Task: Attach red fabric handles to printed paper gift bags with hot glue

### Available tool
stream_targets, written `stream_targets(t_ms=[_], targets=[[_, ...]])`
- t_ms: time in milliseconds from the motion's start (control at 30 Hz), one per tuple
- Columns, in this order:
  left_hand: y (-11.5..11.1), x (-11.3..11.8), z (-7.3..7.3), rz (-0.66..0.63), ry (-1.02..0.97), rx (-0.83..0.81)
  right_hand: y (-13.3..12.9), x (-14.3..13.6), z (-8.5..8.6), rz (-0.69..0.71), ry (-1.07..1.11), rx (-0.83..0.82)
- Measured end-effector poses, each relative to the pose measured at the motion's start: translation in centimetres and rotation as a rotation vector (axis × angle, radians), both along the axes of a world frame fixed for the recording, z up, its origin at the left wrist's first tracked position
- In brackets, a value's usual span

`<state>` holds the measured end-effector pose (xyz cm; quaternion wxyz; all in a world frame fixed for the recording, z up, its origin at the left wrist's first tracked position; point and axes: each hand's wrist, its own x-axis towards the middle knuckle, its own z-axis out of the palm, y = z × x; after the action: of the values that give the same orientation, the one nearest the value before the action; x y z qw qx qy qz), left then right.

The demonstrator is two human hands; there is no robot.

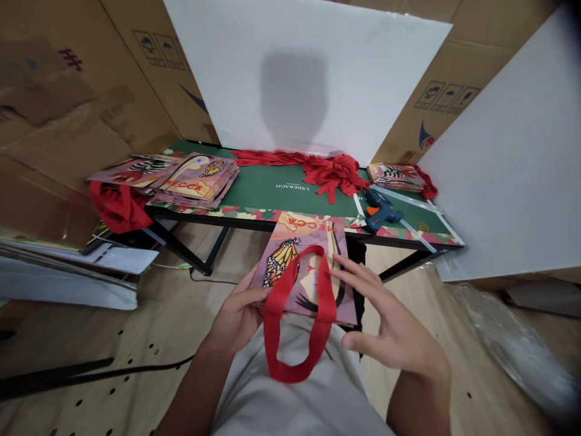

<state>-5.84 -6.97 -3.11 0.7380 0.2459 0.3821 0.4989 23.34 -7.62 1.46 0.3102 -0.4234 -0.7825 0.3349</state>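
A flat printed paper bag (281, 242) with a butterfly picture and red lettering lies over my lap, its far end at the table's front edge. Red ribbon handles (278, 327) loop from its near side down toward me. My left hand (240, 315) grips the bag's left edge, thumb on top and fingers underneath. At the right side, my right hand (385, 315) is open, thumb and fingers spread; its fingertips reach over the bag beside the ribbon. Whether they press on the paper I cannot tell.
Stacked printed bags (195, 181) lie on the green table (263, 194) at left, red handles (120, 206) hanging off. Red ribbons (336, 172) pile at the back. A blue glue gun (381, 209) and another bag stack (396, 175) sit at right. Cardboard and white panels (354, 79) surround the table.
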Motion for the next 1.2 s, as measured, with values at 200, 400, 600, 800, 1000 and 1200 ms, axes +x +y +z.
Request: stream_targets(t_ms=[200, 400, 600, 800, 1000, 1200], targets=[[-0.5, 0.3, 0.9, -0.026, -0.007, -0.018, 0.3, -0.1, -0.6, -0.028, 0.049, 0.042], [-1.2, 0.5, 1.1, -0.056, 0.092, 0.072, 0.6, -0.7, -1.0, -0.128, 0.223, 0.025], [-1.7, 0.0, 0.9, -0.081, 0.192, 0.152, 0.0, -1.1, -0.6, -0.153, 0.279, -0.096], [-2.0, -0.7, 1.0, -0.067, 0.268, 0.218, -0.2, -1.8, -0.3, -0.175, 0.335, -0.204], [-1.9, -1.6, 1.1, -0.163, 0.324, 0.290, -0.4, -2.3, -0.2, -0.281, 0.399, -0.259], [-2.1, -1.6, 1.8, -0.252, 0.361, 0.256, -0.3, -2.4, -1.0, -0.451, 0.351, -0.181]])
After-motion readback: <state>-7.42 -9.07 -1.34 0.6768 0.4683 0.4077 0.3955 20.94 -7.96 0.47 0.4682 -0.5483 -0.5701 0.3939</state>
